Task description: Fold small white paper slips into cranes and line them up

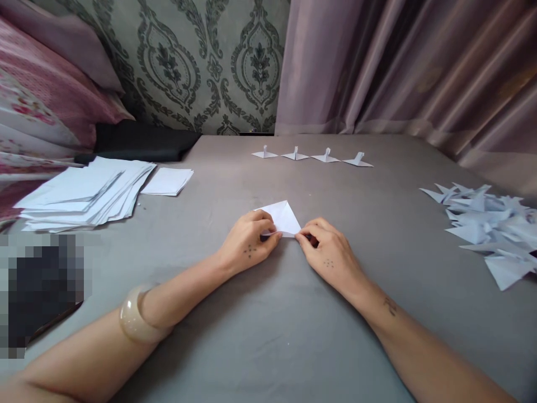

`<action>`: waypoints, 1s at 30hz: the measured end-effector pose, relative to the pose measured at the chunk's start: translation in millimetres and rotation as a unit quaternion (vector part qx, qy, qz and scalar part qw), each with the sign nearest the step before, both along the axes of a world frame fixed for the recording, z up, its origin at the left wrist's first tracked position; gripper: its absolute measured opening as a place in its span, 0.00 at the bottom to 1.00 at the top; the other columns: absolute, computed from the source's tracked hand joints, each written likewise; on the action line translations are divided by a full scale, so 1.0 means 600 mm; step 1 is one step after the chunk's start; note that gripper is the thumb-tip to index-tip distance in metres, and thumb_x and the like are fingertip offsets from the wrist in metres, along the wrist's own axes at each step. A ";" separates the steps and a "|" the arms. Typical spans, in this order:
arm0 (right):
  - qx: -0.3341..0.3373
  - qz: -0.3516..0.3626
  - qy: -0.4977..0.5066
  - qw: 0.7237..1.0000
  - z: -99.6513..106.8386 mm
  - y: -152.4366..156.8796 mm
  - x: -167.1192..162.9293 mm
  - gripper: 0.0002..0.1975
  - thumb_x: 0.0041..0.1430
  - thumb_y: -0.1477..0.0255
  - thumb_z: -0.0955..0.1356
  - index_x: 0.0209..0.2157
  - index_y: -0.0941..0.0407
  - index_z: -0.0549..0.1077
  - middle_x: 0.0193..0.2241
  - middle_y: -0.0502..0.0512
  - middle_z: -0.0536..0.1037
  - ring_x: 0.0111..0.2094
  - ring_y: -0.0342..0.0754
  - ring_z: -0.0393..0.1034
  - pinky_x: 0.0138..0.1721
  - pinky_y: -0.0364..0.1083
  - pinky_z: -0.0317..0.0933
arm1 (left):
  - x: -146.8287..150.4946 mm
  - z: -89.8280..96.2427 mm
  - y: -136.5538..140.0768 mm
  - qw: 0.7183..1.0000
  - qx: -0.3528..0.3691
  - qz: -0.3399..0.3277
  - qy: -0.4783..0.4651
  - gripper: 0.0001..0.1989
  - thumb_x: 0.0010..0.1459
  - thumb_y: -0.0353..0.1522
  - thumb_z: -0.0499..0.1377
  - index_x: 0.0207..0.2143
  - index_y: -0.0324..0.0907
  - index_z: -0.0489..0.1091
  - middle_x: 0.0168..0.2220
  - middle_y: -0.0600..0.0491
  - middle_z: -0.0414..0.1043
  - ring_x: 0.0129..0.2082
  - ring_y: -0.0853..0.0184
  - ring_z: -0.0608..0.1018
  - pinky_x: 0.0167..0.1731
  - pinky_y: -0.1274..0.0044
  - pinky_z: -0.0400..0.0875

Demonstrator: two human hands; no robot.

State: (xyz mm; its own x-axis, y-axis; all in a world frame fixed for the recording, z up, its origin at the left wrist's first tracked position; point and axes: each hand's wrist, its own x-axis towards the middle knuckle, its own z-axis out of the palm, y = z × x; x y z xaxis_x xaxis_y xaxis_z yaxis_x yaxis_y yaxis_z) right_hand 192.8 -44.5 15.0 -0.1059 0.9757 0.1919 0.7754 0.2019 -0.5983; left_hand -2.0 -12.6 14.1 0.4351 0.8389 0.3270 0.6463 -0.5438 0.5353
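Observation:
A small folded sheet of white paper (283, 216) lies in the middle of the grey cloth-covered table, with crease lines meeting near its far corner. My left hand (254, 236) is closed on its left side, thumb and fingers pinching the near edge. At the near right corner, the thumb and fingertips of my right hand (326, 249) pinch the paper. Part of the sheet's left side is hidden behind my left fingers.
Stacked white paper (84, 193) lies at the left, beside a smaller pile of sheets (168, 182). Several folded paper figures (296, 154) stand in a row at the back. More folded paper pieces (495, 221) are heaped at the right. A blurred dark object (44, 285) rests at the near left.

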 end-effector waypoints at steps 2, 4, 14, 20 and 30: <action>-0.007 -0.006 0.011 1.000 -0.001 0.003 0.000 0.08 0.59 0.69 0.64 0.28 0.54 0.73 0.34 0.53 0.73 0.28 0.44 0.68 0.31 0.45 0.60 | 0.006 0.003 0.001 1.000 -0.024 0.017 -0.005 0.08 0.56 0.34 0.57 0.29 0.40 0.74 0.38 0.47 0.72 0.37 0.64 0.74 0.37 0.72 0.70; -0.013 -0.013 0.015 1.000 -0.001 0.006 -0.002 0.08 0.58 0.69 0.64 0.28 0.54 0.73 0.34 0.52 0.73 0.27 0.43 0.67 0.32 0.45 0.61 | 0.011 0.007 0.002 0.998 -0.047 0.033 -0.005 0.08 0.55 0.33 0.57 0.29 0.40 0.74 0.38 0.48 0.72 0.37 0.63 0.74 0.37 0.72 0.69; -0.036 -0.043 0.000 0.998 -0.003 0.012 -0.007 0.06 0.56 0.69 0.65 0.28 0.54 0.71 0.36 0.53 0.71 0.26 0.43 0.66 0.30 0.45 0.60 | 0.025 0.009 0.008 0.995 -0.073 0.072 -0.003 0.08 0.54 0.34 0.58 0.27 0.40 0.74 0.34 0.48 0.69 0.36 0.62 0.73 0.36 0.71 0.67; -0.054 -0.044 -0.007 0.998 0.001 0.015 -0.005 0.06 0.56 0.68 0.65 0.29 0.54 0.71 0.37 0.52 0.71 0.27 0.43 0.65 0.33 0.46 0.60 | 0.025 0.005 0.012 0.993 -0.088 0.080 -0.006 0.07 0.53 0.34 0.60 0.27 0.39 0.73 0.34 0.49 0.68 0.36 0.63 0.72 0.35 0.72 0.67; -0.088 -0.005 0.014 0.996 0.004 0.027 0.022 0.05 0.56 0.69 0.65 0.29 0.54 0.71 0.35 0.51 0.69 0.27 0.41 0.63 0.32 0.44 0.58 | 0.025 0.013 0.012 0.991 -0.111 0.076 0.014 0.07 0.53 0.34 0.60 0.28 0.39 0.73 0.36 0.49 0.68 0.38 0.63 0.72 0.38 0.70 0.67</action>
